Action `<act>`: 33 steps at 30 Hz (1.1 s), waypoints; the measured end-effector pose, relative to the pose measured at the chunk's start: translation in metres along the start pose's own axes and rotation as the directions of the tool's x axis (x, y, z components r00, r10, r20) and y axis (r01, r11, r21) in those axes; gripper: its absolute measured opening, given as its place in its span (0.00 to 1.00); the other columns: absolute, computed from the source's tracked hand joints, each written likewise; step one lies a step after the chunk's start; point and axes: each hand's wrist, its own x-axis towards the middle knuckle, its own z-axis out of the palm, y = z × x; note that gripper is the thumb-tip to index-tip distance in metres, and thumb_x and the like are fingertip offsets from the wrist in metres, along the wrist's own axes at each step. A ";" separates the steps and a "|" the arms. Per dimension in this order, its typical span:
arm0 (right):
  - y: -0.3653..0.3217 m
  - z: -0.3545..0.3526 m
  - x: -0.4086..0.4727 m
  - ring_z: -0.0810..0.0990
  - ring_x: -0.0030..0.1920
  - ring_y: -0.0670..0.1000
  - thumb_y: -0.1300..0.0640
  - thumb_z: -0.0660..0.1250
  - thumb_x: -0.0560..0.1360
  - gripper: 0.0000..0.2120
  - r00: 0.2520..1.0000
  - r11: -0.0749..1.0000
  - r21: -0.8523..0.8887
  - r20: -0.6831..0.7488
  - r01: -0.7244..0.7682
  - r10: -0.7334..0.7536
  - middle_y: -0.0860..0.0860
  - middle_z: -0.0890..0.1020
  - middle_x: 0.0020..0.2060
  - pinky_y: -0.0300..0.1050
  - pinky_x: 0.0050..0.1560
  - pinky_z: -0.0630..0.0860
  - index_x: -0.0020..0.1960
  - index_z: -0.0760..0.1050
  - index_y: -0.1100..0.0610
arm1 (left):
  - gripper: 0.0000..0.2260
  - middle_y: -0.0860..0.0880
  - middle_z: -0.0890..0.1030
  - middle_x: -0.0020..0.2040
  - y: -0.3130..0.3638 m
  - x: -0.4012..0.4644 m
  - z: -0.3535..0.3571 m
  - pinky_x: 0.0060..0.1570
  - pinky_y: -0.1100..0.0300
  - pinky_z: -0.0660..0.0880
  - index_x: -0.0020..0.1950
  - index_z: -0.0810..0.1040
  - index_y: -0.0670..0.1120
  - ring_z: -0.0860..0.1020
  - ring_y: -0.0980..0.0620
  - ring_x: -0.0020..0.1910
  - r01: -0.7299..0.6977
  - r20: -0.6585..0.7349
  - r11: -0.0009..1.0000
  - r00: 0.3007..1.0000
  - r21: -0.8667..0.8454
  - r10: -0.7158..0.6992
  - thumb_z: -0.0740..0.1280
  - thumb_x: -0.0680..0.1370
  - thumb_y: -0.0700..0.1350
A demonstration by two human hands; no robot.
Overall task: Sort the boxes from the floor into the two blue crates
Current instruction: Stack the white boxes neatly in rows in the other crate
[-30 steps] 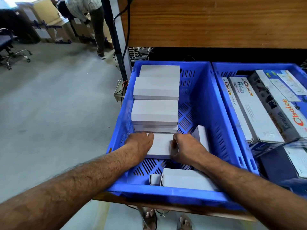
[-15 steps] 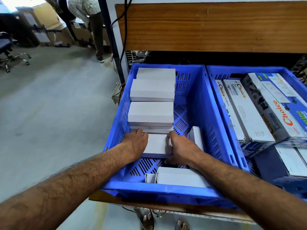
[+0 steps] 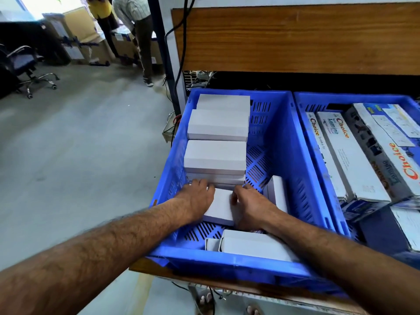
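A flat white box [image 3: 221,206] lies low in the left blue crate [image 3: 227,267], right in front of a stack of white boxes [image 3: 216,155]. My left hand [image 3: 197,198] covers the box's left end, fingers bent down at its far edge. Gripping its right end is my right hand [image 3: 250,205], thumb on top. More white boxes [image 3: 219,123] are stacked toward the crate's back. One white box [image 3: 277,192] stands on edge to the right. Another white box [image 3: 250,246] lies by the front wall. The right blue crate [image 3: 318,101] holds long printed boxes [image 3: 354,155].
Both crates sit on a wooden shelf [image 3: 159,271] under a wooden board [image 3: 295,37]. Cables [image 3: 179,26] hang at the left post. Grey floor spreads to the left, with an office chair [image 3: 25,62], cartons and two people [image 3: 136,30] at the far end.
Both hands have slid the flat white box a little further in, toward the base of the stack. The camera has drifted slightly.
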 end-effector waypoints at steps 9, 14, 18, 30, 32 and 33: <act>0.000 -0.025 0.004 0.76 0.45 0.50 0.54 0.79 0.71 0.19 0.951 0.974 0.168 0.292 -0.155 0.101 0.51 0.79 0.49 0.44 0.47 0.75 0.57 0.75 0.53 | 0.40 0.43 0.69 0.70 -0.007 -0.009 -0.014 0.65 0.47 0.72 0.75 0.65 0.47 0.70 0.42 0.69 -0.105 0.073 0.991 0.991 -0.087 0.112 0.75 0.71 0.64; 0.003 -0.038 0.006 0.77 0.41 0.50 0.60 0.74 0.76 0.09 0.885 0.792 0.498 0.453 -0.353 0.110 0.50 0.80 0.41 0.38 0.38 0.72 0.51 0.75 0.52 | 0.30 0.44 0.76 0.66 -0.004 -0.008 -0.021 0.58 0.48 0.76 0.71 0.65 0.45 0.78 0.42 0.64 -0.104 -0.032 0.994 0.994 0.028 0.105 0.75 0.75 0.50; 0.004 -0.041 0.009 0.81 0.38 0.50 0.59 0.65 0.80 0.04 0.924 0.780 0.520 0.330 -0.347 0.192 0.51 0.81 0.42 0.36 0.33 0.75 0.48 0.77 0.55 | 0.25 0.43 0.78 0.65 -0.014 -0.004 -0.023 0.53 0.49 0.75 0.70 0.65 0.43 0.79 0.41 0.61 -0.052 0.036 0.986 0.998 -0.158 0.058 0.71 0.78 0.47; 0.001 -0.007 0.024 0.77 0.31 0.50 0.46 0.76 0.75 0.17 0.910 0.852 0.352 0.295 -0.387 0.291 0.56 0.82 0.38 0.38 0.29 0.71 0.49 0.78 0.60 | 0.24 0.44 0.79 0.63 -0.033 0.028 -0.043 0.54 0.55 0.72 0.68 0.73 0.42 0.78 0.43 0.60 -0.057 0.390 0.942 0.901 -0.331 0.191 0.67 0.81 0.58; 0.005 -0.006 0.027 0.77 0.30 0.49 0.45 0.75 0.75 0.18 0.898 0.811 0.403 0.306 -0.423 0.316 0.57 0.83 0.40 0.36 0.29 0.71 0.50 0.78 0.60 | 0.24 0.44 0.79 0.63 -0.032 0.029 -0.045 0.53 0.55 0.72 0.67 0.74 0.42 0.78 0.45 0.56 -0.069 0.429 0.945 0.878 -0.320 0.210 0.67 0.81 0.59; 0.007 -0.006 0.028 0.78 0.34 0.50 0.44 0.76 0.75 0.20 0.889 0.787 0.426 0.311 -0.446 0.335 0.58 0.84 0.43 0.38 0.32 0.74 0.53 0.78 0.60 | 0.23 0.44 0.79 0.63 -0.031 0.029 -0.046 0.54 0.54 0.73 0.66 0.75 0.42 0.78 0.44 0.56 -0.072 0.432 0.946 0.877 -0.315 0.210 0.66 0.81 0.59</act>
